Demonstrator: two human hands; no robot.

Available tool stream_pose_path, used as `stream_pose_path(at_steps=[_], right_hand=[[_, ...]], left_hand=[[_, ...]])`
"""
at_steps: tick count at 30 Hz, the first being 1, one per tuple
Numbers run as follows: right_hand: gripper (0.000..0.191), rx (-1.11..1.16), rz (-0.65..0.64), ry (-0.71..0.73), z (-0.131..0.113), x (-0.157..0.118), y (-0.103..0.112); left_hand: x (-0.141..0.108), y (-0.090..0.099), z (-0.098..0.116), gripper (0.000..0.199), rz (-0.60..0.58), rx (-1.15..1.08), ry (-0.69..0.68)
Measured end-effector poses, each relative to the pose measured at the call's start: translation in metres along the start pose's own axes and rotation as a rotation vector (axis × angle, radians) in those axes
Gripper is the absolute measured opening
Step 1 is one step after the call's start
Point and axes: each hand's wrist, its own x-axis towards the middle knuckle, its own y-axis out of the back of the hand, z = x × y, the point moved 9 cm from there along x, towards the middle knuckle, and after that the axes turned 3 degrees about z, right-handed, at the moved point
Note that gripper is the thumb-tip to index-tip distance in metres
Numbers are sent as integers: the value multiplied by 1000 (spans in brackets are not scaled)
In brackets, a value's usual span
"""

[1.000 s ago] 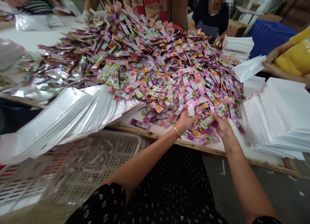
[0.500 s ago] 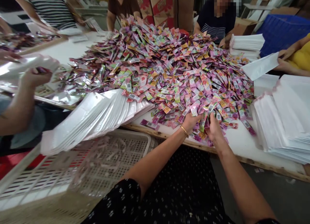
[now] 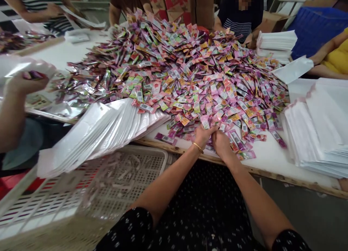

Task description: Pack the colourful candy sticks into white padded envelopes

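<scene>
A large heap of small colourful sachets, pink, purple, green and orange, covers the white table. My left hand, with a gold bangle on the wrist, and my right hand are pressed close together at the heap's near edge. Both are closed around a bunch of sachets gathered between them. My fingertips are hidden among the packets.
A fanned stack of white pouches lies to my left above a white plastic crate. More white pouches are stacked at right. Several other people sit around the table; one person's hand at left holds a silvery bag. A blue crate stands at back right.
My right hand has swept leftward along the table edge to meet my left hand, bunching sachets between them. The view shifted slightly, showing the person at left.
</scene>
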Motion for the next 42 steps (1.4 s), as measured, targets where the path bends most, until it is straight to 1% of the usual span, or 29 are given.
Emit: stream_pose_path(at_steps=[3,5,6,8,9,10,12,14,15,17,19,22,24,26,30,31,32,33,34,36,37,38,40,42], right_hand=[[51,82,-35,79,-8,-5,-12],[52,119,-46,128,-2,-12,-13],[53,126,-33,142,6,-16,-9],[51,104,42,115,33,-23,8],[50,78,95,75,50,-26,20],[47,43,147,20,66,-28,34],[41,-51,197,-101,93,-25,57],[38,-123,166,-212,107,-12,69],[38,-128,135,-272,110,-2,71],[43,-90,94,-387,112,20,67],[50,-28,108,-460,108,44,60],[52,-8,184,-464,98,71,56],[47,-29,228,-448,94,76,61],[44,-67,262,-434,94,73,77],[39,-207,349,-426,95,55,121],[37,-246,378,-395,90,50,129],[37,-271,394,-331,81,47,133],[36,-282,384,-228,68,45,131],[37,-284,346,-97,52,45,123],[38,-315,207,175,19,45,93],[39,-363,125,284,6,45,75],[40,-436,42,356,-2,47,57],[39,-593,-98,401,-5,56,28],[37,-688,-186,384,0,67,13]], left_hand=[[11,27,-1,22,119,-30,61],[18,43,7,22,148,-102,56],[20,51,13,24,151,-124,34],[23,67,25,28,136,-122,-1],[23,73,28,29,117,-108,12],[20,76,26,29,83,-99,53],[11,74,14,25,-24,-98,194],[-3,67,0,19,-118,-109,308],[-8,64,-5,17,-147,-112,334],[-15,59,-12,17,-172,-115,341],[-17,56,-17,19,-185,-128,340],[-16,58,-19,22,-177,-180,343],[-14,61,-18,22,-182,-224,328],[-13,62,-16,23,-209,-255,310],[-13,62,-17,26,-247,-275,312],[-13,61,-17,27,-250,-279,315],[-13,60,-18,27,-253,-282,319],[-13,59,-18,27,-256,-285,323],[-13,59,-18,27,-255,-289,327],[-13,59,-19,26,-243,-298,332],[-13,59,-19,26,-234,-302,333],[-12,60,-20,26,-227,-307,331],[-12,61,-19,27,-226,-321,315],[-12,61,-19,30,-241,-328,297]])
